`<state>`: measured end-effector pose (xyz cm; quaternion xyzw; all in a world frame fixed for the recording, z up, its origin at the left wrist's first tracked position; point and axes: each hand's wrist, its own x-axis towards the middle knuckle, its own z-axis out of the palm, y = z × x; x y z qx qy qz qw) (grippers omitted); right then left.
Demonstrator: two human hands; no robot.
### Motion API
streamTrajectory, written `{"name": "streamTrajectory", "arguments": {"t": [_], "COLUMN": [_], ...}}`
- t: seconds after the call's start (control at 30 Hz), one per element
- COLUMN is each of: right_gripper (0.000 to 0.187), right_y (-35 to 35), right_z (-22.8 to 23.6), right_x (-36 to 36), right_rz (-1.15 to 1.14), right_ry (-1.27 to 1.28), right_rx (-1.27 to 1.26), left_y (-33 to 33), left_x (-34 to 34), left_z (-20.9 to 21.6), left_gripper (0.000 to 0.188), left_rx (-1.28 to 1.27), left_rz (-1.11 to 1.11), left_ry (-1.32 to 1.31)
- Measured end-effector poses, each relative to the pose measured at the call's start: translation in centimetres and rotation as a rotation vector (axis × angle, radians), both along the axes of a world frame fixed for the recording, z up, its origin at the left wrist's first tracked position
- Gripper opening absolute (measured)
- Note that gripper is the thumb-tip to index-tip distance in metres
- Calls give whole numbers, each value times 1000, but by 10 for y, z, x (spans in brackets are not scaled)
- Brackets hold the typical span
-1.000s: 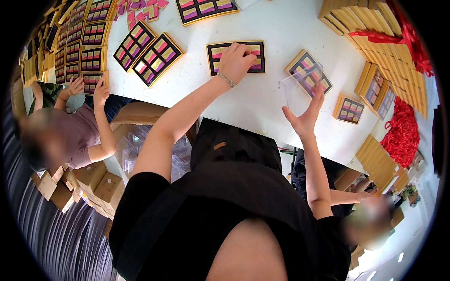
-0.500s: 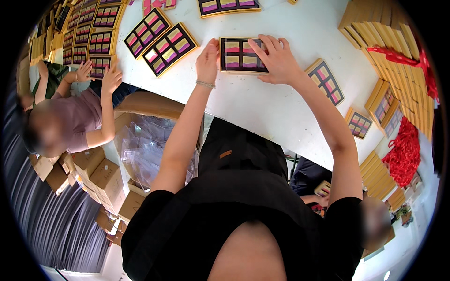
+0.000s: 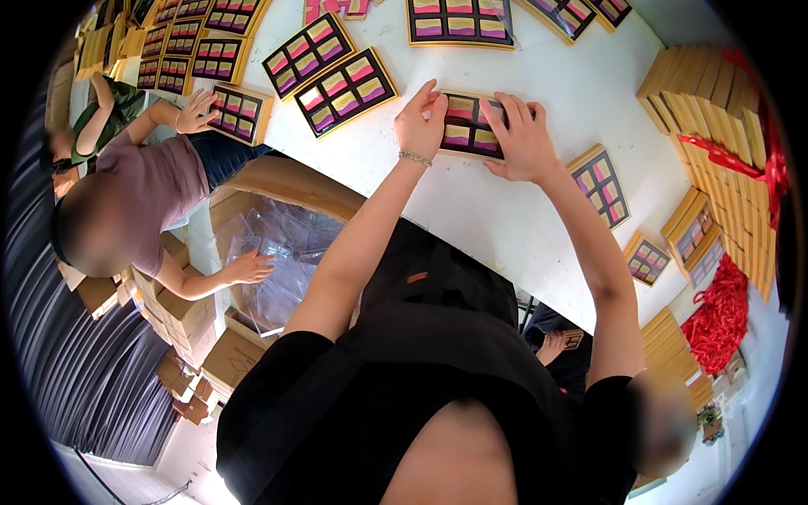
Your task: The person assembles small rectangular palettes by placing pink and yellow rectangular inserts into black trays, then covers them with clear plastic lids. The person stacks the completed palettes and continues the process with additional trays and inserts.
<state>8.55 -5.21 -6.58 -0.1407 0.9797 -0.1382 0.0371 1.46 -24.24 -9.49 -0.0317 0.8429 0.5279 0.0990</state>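
Note:
A shallow gold-edged box [image 3: 459,126] lies on the white table in front of me, its dark insert divided into compartments of pink, gold and purple packets. My left hand [image 3: 420,124] is closed at the box's left end, fingers together. Across the right end, my right hand [image 3: 523,143] grips it, with thumb and fingers over the edge and part of the insert. The packets under that hand are hidden.
Two similar boxes [image 3: 346,93] lie to the left, and another [image 3: 599,187] lies right of my forearm. Stacked gold boxes [image 3: 711,181] and red ribbon [image 3: 720,316] line the right side. A co-worker's hand [image 3: 248,268] is over a carton of clear plastic covers [image 3: 290,244].
The view has shifted, so the table sits lower and farther right. Both my hands remain at the box. The co-worker on the left has moved one hand from a box to the clear covers.

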Motion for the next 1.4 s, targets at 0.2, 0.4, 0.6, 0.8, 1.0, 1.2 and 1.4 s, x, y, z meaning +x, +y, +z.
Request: {"name": "streamTrajectory", "arguments": {"t": [0.2, 0.4, 0.6, 0.8, 1.0, 1.2, 1.4], "right_gripper": [101, 100, 101, 107, 108, 106, 89], "right_y": [-8, 0, -6, 37, 62, 48, 51], "right_z": [-9, -10, -17, -6, 15, -23, -4], "right_x": [8, 1, 37, 125, -20, -164, -113], "right_rz": [-115, -69, -242, -377, -558, -630, -350], "right_ry": [101, -8, -54, -216, 156, 111, 381], "right_rx": [25, 47, 104, 163, 5, 146, -132], "left_y": [7, 9, 14, 41, 33, 36, 19], "left_x": [-8, -9, -56, -151, -167, -165, -128], "left_z": [-7, -18, -15, 15, -4, -8, -9], "left_gripper": [29, 23, 34, 99, 118, 112, 106], "left_rx": [-133, -185, -294, -829, -741, -619, -589], "left_rz": [-99, -66, -220, -642, -804, -772, -852], "left_ry": [101, 68, 335, 606, 452, 507, 510]}}
